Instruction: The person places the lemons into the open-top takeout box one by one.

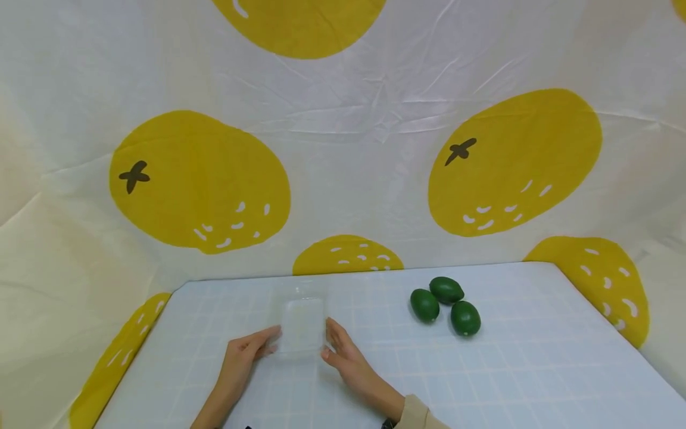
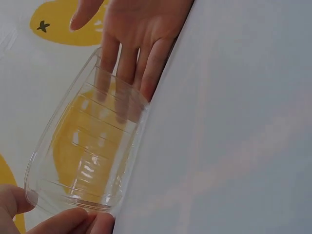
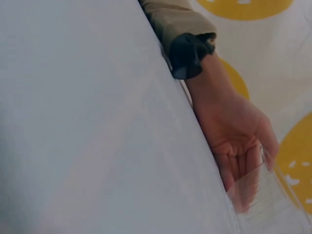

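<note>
A clear plastic container (image 1: 302,325), open at the top, sits on the checked cloth between both hands. On its left side is my left hand (image 1: 243,354), its fingertips right at the wall. In the left wrist view that hand's thumb (image 2: 17,199) meets the rim while its fingers (image 2: 63,222) lie lower along the side. My right hand (image 1: 351,366) is at the opposite side, thumb apart from the fingers. Through the clear wall, the left wrist view shows the right hand's straight fingers (image 2: 124,83). The right wrist view shows the facing hand (image 3: 239,131) with straight fingers behind the container.
Three dark green limes (image 1: 446,290) lie grouped on the table to the right of the container. The table (image 1: 509,381) has a pale blue checked cover. Behind it hangs a white fabric backdrop (image 1: 359,179) printed with big yellow fruit.
</note>
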The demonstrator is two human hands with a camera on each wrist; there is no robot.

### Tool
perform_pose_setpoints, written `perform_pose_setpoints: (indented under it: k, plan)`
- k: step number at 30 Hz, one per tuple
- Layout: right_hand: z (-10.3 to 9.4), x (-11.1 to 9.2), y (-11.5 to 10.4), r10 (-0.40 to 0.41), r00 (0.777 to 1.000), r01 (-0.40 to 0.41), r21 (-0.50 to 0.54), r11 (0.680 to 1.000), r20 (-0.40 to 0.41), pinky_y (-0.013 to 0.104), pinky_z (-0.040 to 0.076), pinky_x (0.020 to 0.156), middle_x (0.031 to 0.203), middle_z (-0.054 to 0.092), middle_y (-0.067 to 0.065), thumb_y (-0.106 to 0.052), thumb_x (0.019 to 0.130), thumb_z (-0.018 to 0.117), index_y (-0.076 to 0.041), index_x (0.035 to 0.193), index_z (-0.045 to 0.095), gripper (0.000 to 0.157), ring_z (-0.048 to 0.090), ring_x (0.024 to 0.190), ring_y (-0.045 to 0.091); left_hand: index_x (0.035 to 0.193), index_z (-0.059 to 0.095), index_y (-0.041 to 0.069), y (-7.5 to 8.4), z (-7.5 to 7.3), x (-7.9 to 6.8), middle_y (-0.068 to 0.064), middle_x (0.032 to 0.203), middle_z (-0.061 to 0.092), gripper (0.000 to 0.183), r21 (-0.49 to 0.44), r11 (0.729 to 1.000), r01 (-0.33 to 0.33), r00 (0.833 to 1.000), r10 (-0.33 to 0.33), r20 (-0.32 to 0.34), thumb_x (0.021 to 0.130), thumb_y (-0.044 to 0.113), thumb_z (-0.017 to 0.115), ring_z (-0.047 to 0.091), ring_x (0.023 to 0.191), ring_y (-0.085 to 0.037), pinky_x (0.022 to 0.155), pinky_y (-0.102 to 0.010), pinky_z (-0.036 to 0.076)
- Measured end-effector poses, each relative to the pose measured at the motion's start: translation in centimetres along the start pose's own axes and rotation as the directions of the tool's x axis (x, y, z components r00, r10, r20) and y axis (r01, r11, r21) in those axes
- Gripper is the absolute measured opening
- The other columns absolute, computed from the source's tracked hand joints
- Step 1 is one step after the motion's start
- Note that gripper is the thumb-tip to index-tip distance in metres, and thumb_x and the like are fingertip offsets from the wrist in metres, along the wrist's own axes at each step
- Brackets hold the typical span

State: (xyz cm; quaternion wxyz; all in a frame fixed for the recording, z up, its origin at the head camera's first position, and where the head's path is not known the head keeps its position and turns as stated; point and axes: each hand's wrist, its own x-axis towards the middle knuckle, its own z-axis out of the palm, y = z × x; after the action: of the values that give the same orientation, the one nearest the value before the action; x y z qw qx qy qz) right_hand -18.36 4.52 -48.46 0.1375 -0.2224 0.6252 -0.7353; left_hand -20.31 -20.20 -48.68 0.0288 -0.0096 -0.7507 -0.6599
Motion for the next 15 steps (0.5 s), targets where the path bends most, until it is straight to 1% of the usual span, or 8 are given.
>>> perform_pose_setpoints:
  k: [3,6,11,15]
  plan:
    - [-0.4,-0.3,0.0,0.004,1.000,-0.004,0.012,1.000,0.000,0.050,0.014,0.111,0.153,0.003,0.027,-0.016,0.098,0.046,0.005,0.147,0.005,0.068,0.005,0.141,0.041,0.110,0.068,0.000,0.1,0.5,-0.1,-0.012,0.115,0.065,0.032,-0.004,1.000,0.001,1.000,-0.001,-0.001,0.094,0.024,0.054,0.062,0.107,-0.016,0.081,-0.027,0.052]
    - [-0.7,-0.6,-0.2,0.007,1.000,-0.007,0.007,1.000,-0.002,0.050,0.014,0.111,0.153,0.003,0.026,-0.015,0.098,0.045,0.005,0.147,0.005,0.067,0.005,0.141,0.040,0.110,0.068,0.000,0.1,1.0,-0.2,-0.013,0.114,0.066,0.031,-0.021,1.000,-0.002,1.000,0.002,-0.004,0.094,0.022,0.055,0.063,0.105,-0.019,0.081,-0.027,0.052]
    - [-1.4,-1.2,-0.2,-0.012,1.000,0.012,0.011,1.000,0.015,0.047,0.013,0.112,0.154,0.000,0.025,-0.013,0.098,0.045,0.005,0.147,0.003,0.067,0.002,0.141,0.038,0.108,0.070,0.000,0.2,1.9,-0.5,-0.012,0.111,0.067,0.028,-0.045,0.999,-0.022,1.000,0.021,-0.022,0.092,0.020,0.057,0.067,0.096,-0.023,0.080,-0.026,0.053]
    - [-2.1,-1.6,-0.2,-0.020,1.000,0.020,0.024,1.000,0.017,0.046,0.011,0.112,0.154,-0.003,0.024,-0.011,0.098,0.044,0.005,0.147,0.001,0.067,-0.001,0.141,0.037,0.106,0.070,0.000,0.1,2.7,-0.5,-0.011,0.109,0.068,0.028,-0.043,0.998,-0.040,0.999,0.039,-0.023,0.092,0.021,0.059,0.068,0.091,-0.025,0.080,-0.026,0.053]
